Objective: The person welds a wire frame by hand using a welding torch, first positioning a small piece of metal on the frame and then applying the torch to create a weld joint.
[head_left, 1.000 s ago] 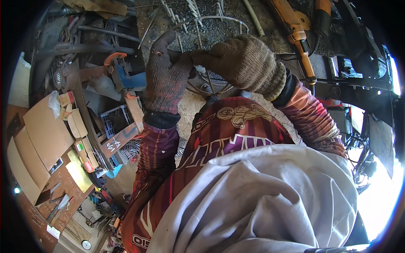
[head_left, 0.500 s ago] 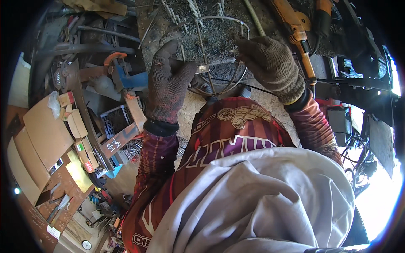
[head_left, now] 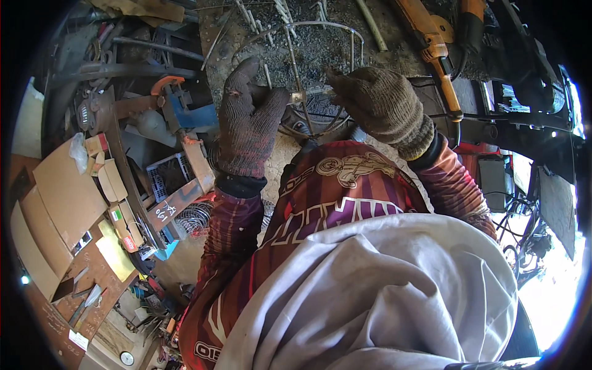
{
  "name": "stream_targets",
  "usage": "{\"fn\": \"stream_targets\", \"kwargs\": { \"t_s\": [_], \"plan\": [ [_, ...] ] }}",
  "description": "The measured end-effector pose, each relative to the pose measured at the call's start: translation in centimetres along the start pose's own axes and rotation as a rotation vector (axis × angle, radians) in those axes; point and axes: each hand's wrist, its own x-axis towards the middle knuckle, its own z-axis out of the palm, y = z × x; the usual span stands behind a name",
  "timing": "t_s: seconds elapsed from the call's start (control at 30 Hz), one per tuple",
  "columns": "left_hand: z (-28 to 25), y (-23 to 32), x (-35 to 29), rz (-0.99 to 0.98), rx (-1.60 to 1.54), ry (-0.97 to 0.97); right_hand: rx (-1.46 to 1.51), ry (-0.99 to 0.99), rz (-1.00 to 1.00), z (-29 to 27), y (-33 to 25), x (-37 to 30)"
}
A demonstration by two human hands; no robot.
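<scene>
Before me stands a round wire frame (head_left: pixel 290 57), a metal ring with rods running down from it toward my feet. Both hands wear dark knit work gloves. My left hand (head_left: pixel 250 120) is at the frame's left side, thumb and fingers closed at one end of a short flat metal strip (head_left: pixel 298 97) that lies across a rod. At the right side, my right hand (head_left: pixel 385 105) is closed with its fingertips pinched near the strip's other end. The glove covers what exactly lies in those fingertips.
An orange angle grinder (head_left: pixel 435 49) lies on the dark, gritty worktable (head_left: pixel 394 68) at the right, beside a second power tool (head_left: pixel 473 24). Thin rods (head_left: pixel 246 17) and a longer bar (head_left: pixel 372 24) lie at the back. A blue clamp (head_left: pixel 191 112) and cardboard boxes (head_left: pixel 68 191) are at left.
My right hand has moved left, closer to my left hand, so less of the strip shows between them. My left hand has barely moved. The ring has shifted slightly.
</scene>
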Motion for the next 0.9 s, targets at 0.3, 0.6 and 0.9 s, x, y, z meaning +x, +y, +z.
{"fn": "stream_targets", "kwargs": {
  "t_s": [0.3, 0.6, 0.9],
  "plan": [
    [-0.1, -0.7, 0.1, 0.087, 0.124, 0.004, 0.084, -0.059, -0.13, 2.1, -1.0, 1.1],
    [0.1, 0.4, -0.4, -0.03, 0.034, 0.027, -0.094, -0.104, -0.286, -0.2, -2.4, 2.8],
    [0.1, 0.1, -0.6, -0.093, -0.208, 0.014, 0.1, -0.082, -0.033, -1.6, 0.4, 0.2]
  ]
}}
